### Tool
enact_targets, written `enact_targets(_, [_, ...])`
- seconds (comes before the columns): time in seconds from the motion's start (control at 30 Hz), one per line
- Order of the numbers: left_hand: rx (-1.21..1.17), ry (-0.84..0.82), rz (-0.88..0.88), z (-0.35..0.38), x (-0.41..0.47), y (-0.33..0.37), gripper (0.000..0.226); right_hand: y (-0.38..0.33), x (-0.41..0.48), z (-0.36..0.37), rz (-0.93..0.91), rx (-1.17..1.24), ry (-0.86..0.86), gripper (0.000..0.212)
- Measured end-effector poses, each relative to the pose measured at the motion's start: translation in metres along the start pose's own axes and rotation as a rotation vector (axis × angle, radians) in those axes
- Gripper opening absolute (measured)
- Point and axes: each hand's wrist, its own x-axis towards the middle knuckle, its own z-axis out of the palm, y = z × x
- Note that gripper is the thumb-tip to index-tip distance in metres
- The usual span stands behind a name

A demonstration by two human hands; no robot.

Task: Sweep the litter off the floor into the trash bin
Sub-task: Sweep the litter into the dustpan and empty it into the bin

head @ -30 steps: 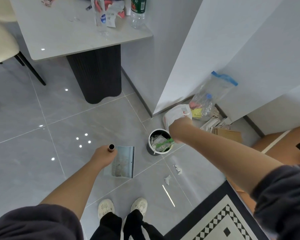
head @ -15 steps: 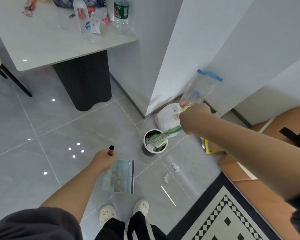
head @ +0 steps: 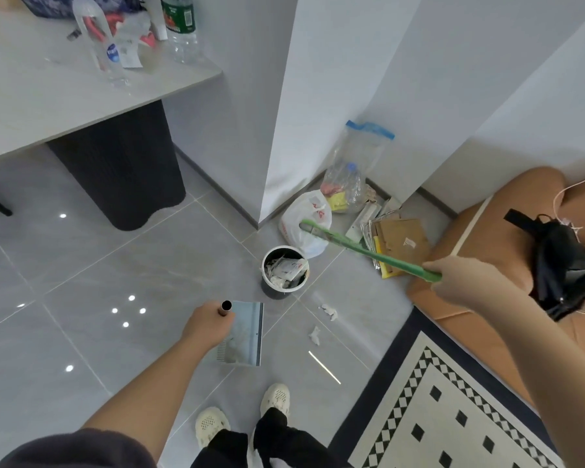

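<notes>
My left hand (head: pixel 207 324) grips the upright handle of a grey dustpan (head: pixel 245 336), whose pan hangs over the floor near my feet. My right hand (head: pixel 460 276) holds a green broom (head: pixel 362 249) by one end; the broom slants up and left in the air, its far end over a white plastic bag (head: pixel 306 214). A small round trash bin (head: pixel 284 271) stuffed with paper stands on the tiles between my hands. Two white paper scraps (head: pixel 329 310) (head: pixel 314 335) lie on the floor just right of the dustpan.
A table (head: pixel 48 96) with bottles and clutter stands at upper left on a dark base (head: pixel 122 170). Bags, cardboard (head: pixel 402 236) and a clear sack (head: pixel 355 170) pile up in the wall corner. A patterned rug (head: pixel 453 410) and an orange seat (head: pixel 507 238) with a black bag lie to the right.
My right hand has swung right and away from the bin, lifting the green broom out so its full length shows. The left hand and dustpan stayed nearly still.
</notes>
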Motion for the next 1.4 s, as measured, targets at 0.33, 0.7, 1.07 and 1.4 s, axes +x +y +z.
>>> enact_targets(0.33, [0.035, -0.045, 0.021, 0.034, 0.007, 0.003, 0.032, -0.013, 0.071, 0.142, 0.137, 0.455, -0.147, 0.042])
enact_targets(0.7, [-0.009, -0.046, -0.037, 0.085, 0.037, -0.014, 0.029, -0.034, 0.143, 0.242, 0.283, 0.633, -0.338, 0.048])
enact_targets(1.07, [-0.038, -0.025, -0.181, 0.089, 0.061, -0.047, 0.022, -0.077, 0.128, 0.279, 0.280, 0.623, -0.601, 0.039])
enact_targets(1.4, [-0.177, 0.026, -0.278, 0.079, 0.052, -0.074, 0.014, -0.151, 0.127, 0.226, 0.188, 0.749, -1.001, 0.022])
